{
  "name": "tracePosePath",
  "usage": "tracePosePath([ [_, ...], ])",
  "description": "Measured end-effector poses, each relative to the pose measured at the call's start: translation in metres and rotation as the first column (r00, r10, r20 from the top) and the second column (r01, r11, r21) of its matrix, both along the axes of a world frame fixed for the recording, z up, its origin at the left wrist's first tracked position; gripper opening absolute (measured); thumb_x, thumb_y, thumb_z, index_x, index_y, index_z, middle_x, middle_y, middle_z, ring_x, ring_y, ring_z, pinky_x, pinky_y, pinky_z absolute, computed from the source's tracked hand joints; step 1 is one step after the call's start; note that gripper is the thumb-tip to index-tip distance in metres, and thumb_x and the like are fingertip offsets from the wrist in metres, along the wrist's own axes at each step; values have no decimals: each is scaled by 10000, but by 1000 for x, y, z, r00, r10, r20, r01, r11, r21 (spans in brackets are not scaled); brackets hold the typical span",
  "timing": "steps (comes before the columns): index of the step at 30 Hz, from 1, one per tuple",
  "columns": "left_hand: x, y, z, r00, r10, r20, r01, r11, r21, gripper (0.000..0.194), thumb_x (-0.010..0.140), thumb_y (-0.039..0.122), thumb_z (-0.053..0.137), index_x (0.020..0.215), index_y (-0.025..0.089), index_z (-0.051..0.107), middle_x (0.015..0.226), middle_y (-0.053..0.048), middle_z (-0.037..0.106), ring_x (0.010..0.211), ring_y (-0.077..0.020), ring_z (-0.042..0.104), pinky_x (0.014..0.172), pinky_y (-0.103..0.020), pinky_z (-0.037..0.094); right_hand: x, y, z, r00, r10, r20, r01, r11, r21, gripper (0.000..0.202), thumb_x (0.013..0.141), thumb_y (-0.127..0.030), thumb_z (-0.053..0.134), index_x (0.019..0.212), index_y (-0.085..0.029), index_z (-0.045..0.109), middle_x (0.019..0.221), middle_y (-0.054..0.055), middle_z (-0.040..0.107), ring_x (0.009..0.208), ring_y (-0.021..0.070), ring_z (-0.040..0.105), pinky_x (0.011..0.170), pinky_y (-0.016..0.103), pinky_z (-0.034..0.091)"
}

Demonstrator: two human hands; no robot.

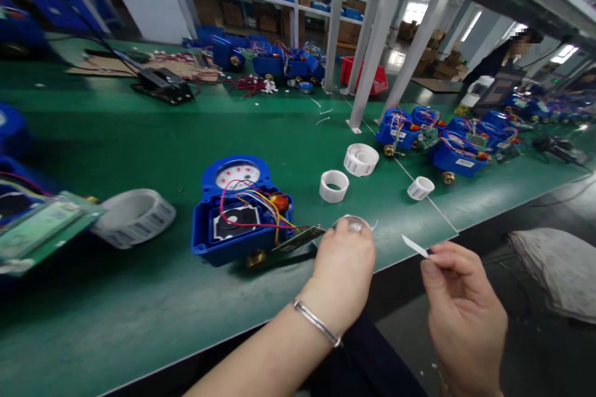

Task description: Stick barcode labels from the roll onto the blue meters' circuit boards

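Note:
My right hand pinches a small white label between thumb and fingers, just off the bench's front edge. Near that edge, my left hand is closed over a roll, whose rim shows past the knuckles; most of it is hidden. To the left sits an opened blue water meter, its round dial showing and coloured wires hanging out. A circuit board on those wires leans beside my left hand. Two white label rolls, one plain and one printed, stand just beyond.
A smaller label roll stands to the right, near several blue meters. Another label roll and a green board are at left. Metal posts rise from the green bench. A person is at far right.

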State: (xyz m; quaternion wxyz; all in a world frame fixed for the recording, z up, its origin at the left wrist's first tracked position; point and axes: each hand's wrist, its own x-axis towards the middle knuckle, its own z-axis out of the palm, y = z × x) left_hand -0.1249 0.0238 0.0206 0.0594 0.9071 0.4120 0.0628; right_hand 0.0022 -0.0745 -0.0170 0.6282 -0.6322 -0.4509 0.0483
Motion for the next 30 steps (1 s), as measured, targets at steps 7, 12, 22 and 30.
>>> tracePosePath([
  [7, 12, 5, -19, 993, 100, -65, -87, 980, 178, 227, 932, 246, 632, 1130, 135, 641, 1067, -72, 691, 1016, -227, 669, 875, -435, 574, 5, -1, -15, 992, 15, -124, -17, 1000, -8, 67, 841, -217, 747, 843, -194, 684, 1055, 42, 622, 994, 177, 603, 883, 334, 443],
  [12, 13, -1, -30, 993, 112, 40, -118, 972, 202, 294, 946, 200, 593, 1223, 100, 601, 1136, -113, 696, 1124, -260, 655, 1044, -530, 492, -8, 12, -3, 955, 186, -232, -148, 974, 172, 276, 846, -117, 715, 1087, -241, 666, 1126, 29, 664, 1012, 142, 645, 864, 276, 492],
  [22, -14, -22, -40, 941, -148, 305, 89, 976, 198, 463, 970, 100, 353, 1403, -49, 427, 1497, -319, 439, 1499, -384, 225, 1176, -562, 352, -39, 30, 11, 901, 426, -87, -402, 893, 204, 709, 853, -27, 644, 1422, -356, 381, 1167, 15, 692, 1088, 167, 676, 986, 410, 529],
  [30, -137, -83, -50, 763, -55, 644, -68, 984, 165, 478, 814, 77, 688, 1238, 280, 599, 955, -57, 771, 875, -216, 733, 835, -308, 593, -71, 37, -5, 869, 460, 183, -475, 878, 47, 834, 895, -65, 599, 1538, -347, 150, 1201, 96, 683, 1045, 243, 708, 933, 533, 559],
])
